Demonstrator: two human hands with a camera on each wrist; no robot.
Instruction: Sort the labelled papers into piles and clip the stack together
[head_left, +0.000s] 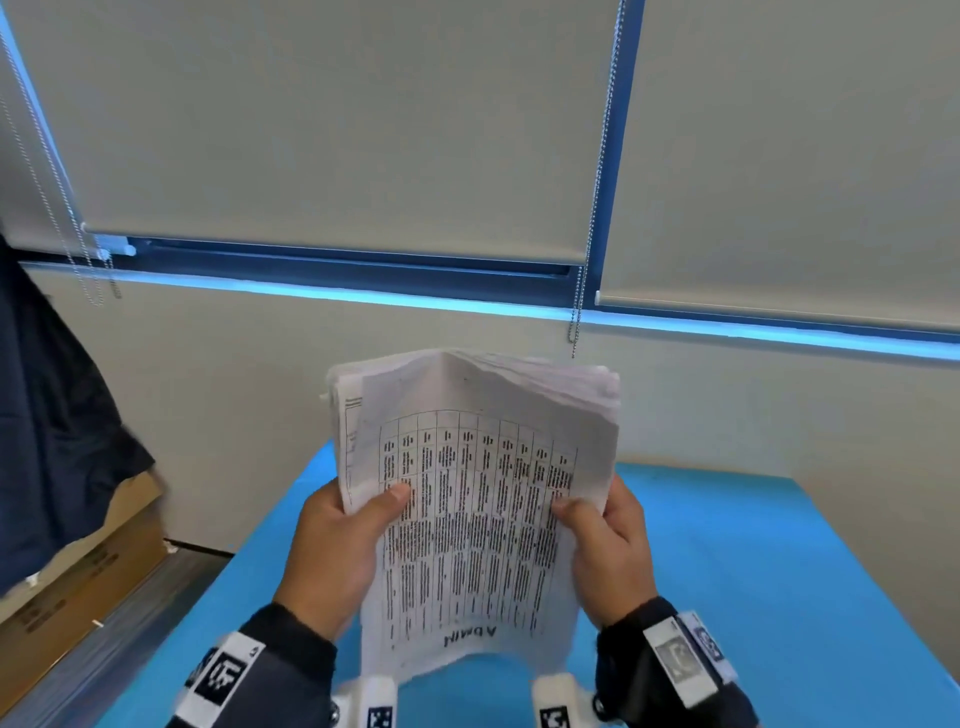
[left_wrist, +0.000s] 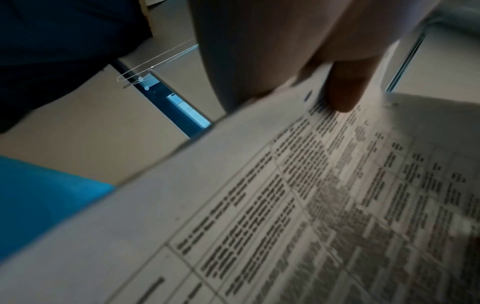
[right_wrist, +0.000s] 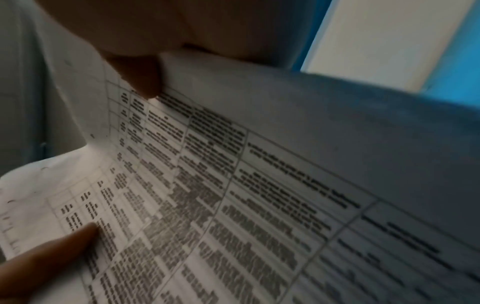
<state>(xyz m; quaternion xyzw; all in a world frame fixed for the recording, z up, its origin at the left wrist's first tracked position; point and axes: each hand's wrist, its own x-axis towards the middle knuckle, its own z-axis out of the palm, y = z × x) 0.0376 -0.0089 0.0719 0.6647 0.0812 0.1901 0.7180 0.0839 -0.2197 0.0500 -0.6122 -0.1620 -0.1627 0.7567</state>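
Currently the paper stack (head_left: 470, 499) is held upright above the blue table (head_left: 727, 545), left hand (head_left: 337, 551) and right hand (head_left: 608, 551) pinching its side edges; the ADMIN label should be read before piles are started.

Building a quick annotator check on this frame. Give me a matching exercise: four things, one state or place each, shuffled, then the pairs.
Things:
1. left hand
2. right hand
3. paper stack
4. blue table

States or places:
A. under the raised papers, bare where visible
B. held up off the table, top sheet a printed grid
C. grips the stack's left edge, thumb on the top sheet
D. grips the stack's right edge, thumb on the top sheet

Pairs: 1-C, 2-D, 3-B, 4-A
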